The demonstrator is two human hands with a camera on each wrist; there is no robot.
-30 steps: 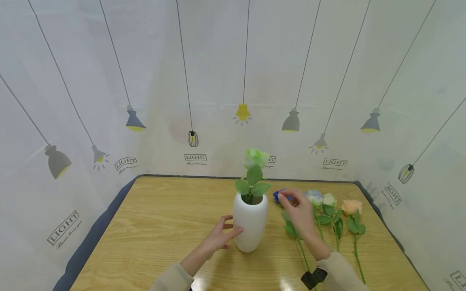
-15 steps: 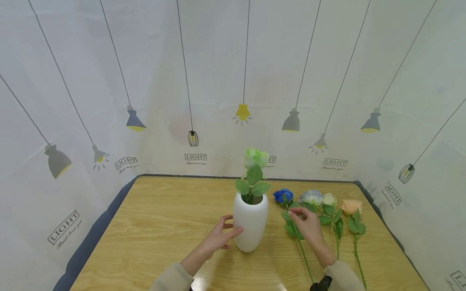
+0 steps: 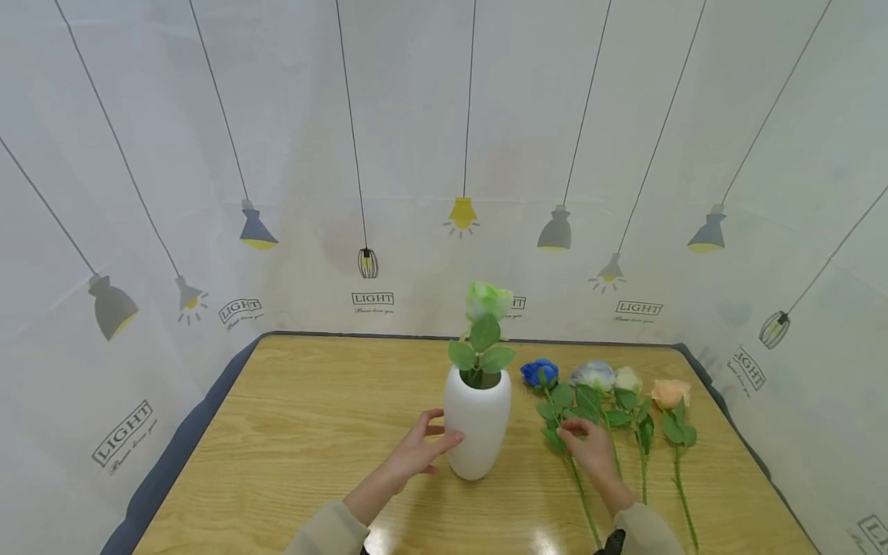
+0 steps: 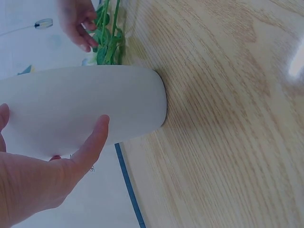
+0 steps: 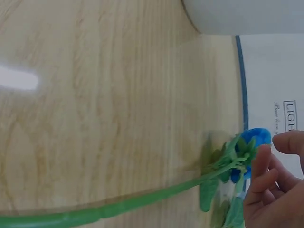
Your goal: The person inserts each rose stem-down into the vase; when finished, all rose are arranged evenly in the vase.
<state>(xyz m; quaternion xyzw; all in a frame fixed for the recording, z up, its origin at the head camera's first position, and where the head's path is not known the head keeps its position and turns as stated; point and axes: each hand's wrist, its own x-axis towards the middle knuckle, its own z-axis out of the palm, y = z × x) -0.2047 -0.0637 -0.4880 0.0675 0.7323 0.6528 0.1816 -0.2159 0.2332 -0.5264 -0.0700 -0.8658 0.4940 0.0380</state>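
A white vase [image 3: 477, 424] stands upright on the table, and a pale green-white artificial flower [image 3: 488, 301] with green leaves rises from its mouth. My left hand [image 3: 414, 453] holds the vase's left side; in the left wrist view its thumb [image 4: 92, 145] lies along the wall. Over the lying blue rose [image 3: 539, 372] hovers my right hand [image 3: 590, 453], near the leaves and upper stem. Thumb and forefinger are apart in the right wrist view, where the right hand [image 5: 280, 185] has nothing between them and the blue bloom [image 5: 259, 136] shows behind.
Right of the blue rose lie a pale lilac-blue rose [image 3: 593, 376], a cream rose [image 3: 627, 381] and a peach rose [image 3: 671, 394], stems toward the front. A printed curtain [image 3: 409, 154] closes off the back and sides of the wooden table [image 3: 312, 408].
My right hand has moved from the blue bloom down along its stem toward the front, uncovering the bloom. The left hand and the vase have stayed in place.
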